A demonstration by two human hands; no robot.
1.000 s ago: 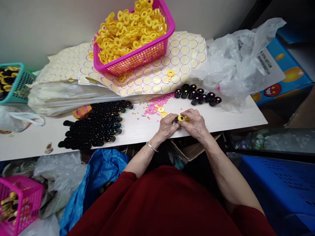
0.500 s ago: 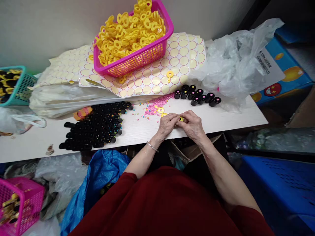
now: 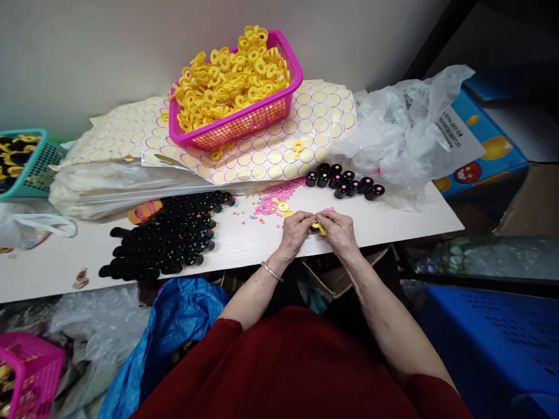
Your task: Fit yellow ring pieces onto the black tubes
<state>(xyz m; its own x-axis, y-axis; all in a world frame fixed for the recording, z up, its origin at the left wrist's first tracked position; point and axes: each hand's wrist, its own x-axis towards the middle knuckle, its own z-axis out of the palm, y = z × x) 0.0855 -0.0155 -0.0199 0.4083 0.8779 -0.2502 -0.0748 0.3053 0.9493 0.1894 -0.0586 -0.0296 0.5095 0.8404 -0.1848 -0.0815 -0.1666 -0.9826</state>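
Both hands meet near the table's front edge, fingers pinched around one small piece. My left hand [image 3: 296,234], with a bracelet at its wrist, grips a black cylinder, mostly hidden by fingers. My right hand [image 3: 341,234] pinches a yellow ring cap [image 3: 322,230] that sits at the cylinder's top, its tab pointing down toward me. Just behind the left hand lie a loose yellow ring cap [image 3: 283,206] and scattered pink beads [image 3: 273,201], with a few blue and green ones. Several black cylinders [image 3: 342,189] with pink or yellow dots on top stand behind my right hand.
A pink basket [image 3: 244,129] heaped with yellow ring caps rests on sticker sheets [image 3: 318,110] at the back. Many black cylinders [image 3: 161,238] stand packed at left. Plastic bags [image 3: 393,128] and a blue box [image 3: 493,139] are at right; a teal basket [image 3: 41,169] is far left.
Both hands have turned the piece between them, so the yellow tab now points down toward me. The whole view has shifted slightly, with the table lower in it.
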